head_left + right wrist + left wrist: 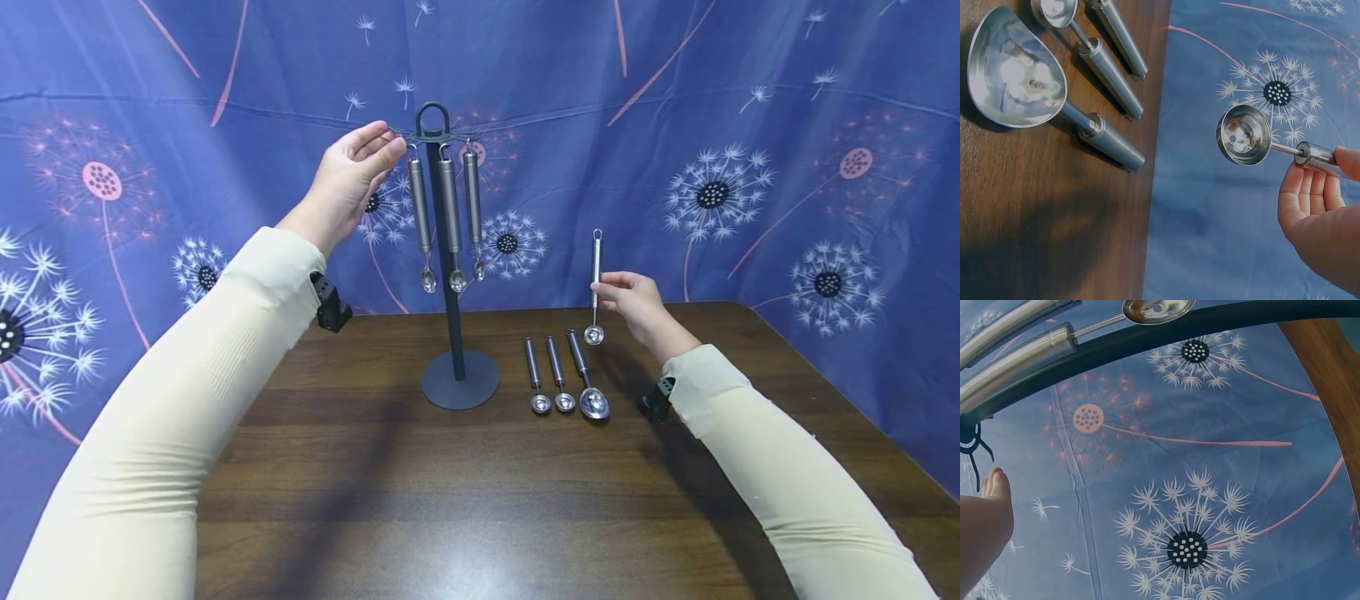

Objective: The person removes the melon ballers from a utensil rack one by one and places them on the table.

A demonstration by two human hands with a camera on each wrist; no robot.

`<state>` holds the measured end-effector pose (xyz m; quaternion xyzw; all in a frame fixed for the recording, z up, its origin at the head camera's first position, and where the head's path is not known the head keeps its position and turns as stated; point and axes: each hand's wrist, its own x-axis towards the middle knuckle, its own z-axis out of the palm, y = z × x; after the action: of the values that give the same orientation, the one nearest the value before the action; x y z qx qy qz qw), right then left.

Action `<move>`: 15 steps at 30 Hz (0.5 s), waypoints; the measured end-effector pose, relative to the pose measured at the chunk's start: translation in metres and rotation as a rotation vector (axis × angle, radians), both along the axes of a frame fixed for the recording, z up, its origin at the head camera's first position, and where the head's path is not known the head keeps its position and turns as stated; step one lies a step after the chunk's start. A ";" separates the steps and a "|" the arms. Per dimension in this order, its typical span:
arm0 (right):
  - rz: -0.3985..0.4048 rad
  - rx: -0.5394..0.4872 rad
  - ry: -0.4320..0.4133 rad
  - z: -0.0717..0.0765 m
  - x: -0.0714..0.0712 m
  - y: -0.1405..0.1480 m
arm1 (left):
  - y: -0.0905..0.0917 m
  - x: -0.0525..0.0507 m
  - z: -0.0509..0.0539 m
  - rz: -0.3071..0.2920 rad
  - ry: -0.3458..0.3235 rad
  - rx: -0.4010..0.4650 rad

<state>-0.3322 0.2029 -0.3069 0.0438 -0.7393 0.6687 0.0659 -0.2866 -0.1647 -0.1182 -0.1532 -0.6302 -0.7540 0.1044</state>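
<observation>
At the top of a dark metal stand (453, 250), my left hand (341, 179) pinches the end of one of its hooks between thumb and fingers. Hanging beside that hand are three steel-handled melon ballers (447, 204), their small bowls pointing down. My right hand (637, 304) holds another melon baller (1244, 134) by its handle, upright above the table, loop end up. A small hole shows in its round bowl. Two more melon ballers (557, 371) and a larger scoop (1016, 72) lie side by side below, to the left of that hand.
The stand's round base (461, 392) rests on a brown wooden table (480, 500). Behind the table hangs a blue cloth (570, 125) with a dandelion print. Both wrists wear small black cameras (330, 304).
</observation>
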 end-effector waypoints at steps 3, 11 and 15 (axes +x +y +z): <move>-0.009 0.018 -0.033 0.002 -0.001 0.000 | 0.000 -0.001 -0.001 -0.008 0.009 -0.003; -0.002 0.044 -0.088 0.001 0.001 0.007 | 0.003 -0.002 -0.002 -0.088 0.009 0.106; -0.005 0.064 -0.120 -0.005 0.000 0.011 | 0.002 -0.002 -0.002 -0.148 -0.022 0.233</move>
<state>-0.3321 0.2137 -0.3114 0.0038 -0.7630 0.6460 0.0219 -0.2884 -0.1631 -0.1201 -0.1780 -0.5265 -0.8293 0.0587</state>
